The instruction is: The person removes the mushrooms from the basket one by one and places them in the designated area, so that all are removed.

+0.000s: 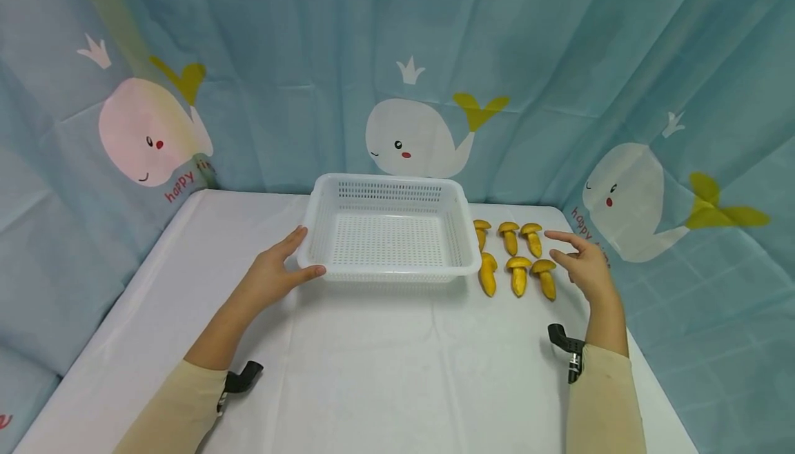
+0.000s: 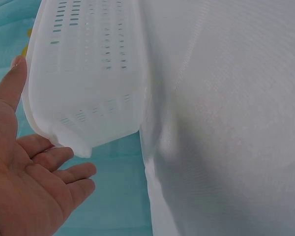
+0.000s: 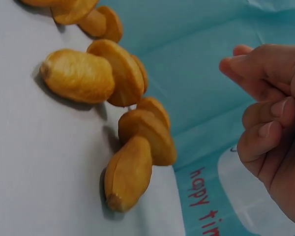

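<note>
A white perforated plastic basket (image 1: 388, 273) stands on the white-covered table towards its back edge, with nothing in it. At its left front corner my left hand (image 1: 273, 278) rests against the rim, thumb along the front and fingers at the left side. The left wrist view shows these fingers (image 2: 64, 157) loosely bent beside the basket's corner (image 2: 73, 137). Several yellow-brown toy mushrooms (image 1: 518, 274) lie in two rows to the right of the basket. My right hand (image 1: 586, 268) hovers just right of the mushrooms (image 3: 130, 172), thumb and index finger apart, holding nothing.
A white cloth (image 1: 373, 371) covers the table. Pale blue curtains (image 1: 279, 95) with printed whales hang behind and at both sides, close to the table edges. A black wrist mount (image 1: 242, 377) sits on each forearm.
</note>
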Motion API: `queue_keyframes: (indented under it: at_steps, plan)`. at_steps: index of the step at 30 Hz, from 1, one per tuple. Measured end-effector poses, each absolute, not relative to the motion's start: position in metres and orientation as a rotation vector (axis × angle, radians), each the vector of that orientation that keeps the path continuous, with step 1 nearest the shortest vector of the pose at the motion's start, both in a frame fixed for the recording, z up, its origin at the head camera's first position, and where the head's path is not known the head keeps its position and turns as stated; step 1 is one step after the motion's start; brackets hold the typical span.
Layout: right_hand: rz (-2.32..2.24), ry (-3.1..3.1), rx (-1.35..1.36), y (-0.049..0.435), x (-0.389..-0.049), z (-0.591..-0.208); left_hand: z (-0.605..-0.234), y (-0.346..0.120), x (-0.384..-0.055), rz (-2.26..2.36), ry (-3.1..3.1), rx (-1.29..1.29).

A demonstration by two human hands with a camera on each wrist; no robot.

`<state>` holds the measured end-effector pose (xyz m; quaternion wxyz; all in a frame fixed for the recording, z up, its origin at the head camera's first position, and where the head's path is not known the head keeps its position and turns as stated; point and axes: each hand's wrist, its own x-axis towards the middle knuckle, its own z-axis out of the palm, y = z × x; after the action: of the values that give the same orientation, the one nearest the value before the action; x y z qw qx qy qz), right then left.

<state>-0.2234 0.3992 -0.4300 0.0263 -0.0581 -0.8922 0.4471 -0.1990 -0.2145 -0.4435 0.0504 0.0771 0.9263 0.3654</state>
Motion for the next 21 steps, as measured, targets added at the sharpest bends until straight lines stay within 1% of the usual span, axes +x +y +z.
queue_keyframes:
  at_steps: [11, 21]
  plan:
    - [1.275, -2.747, -0.055, 0.369, -0.223, -0.413, -0.443, -0.215, -0.199, 1.102, 2.838, 0.236]
    - [1.216, -2.776, 0.063, 0.341, -0.231, -0.408, -0.438, -0.217, -0.200, 1.097, 2.836, 0.236]
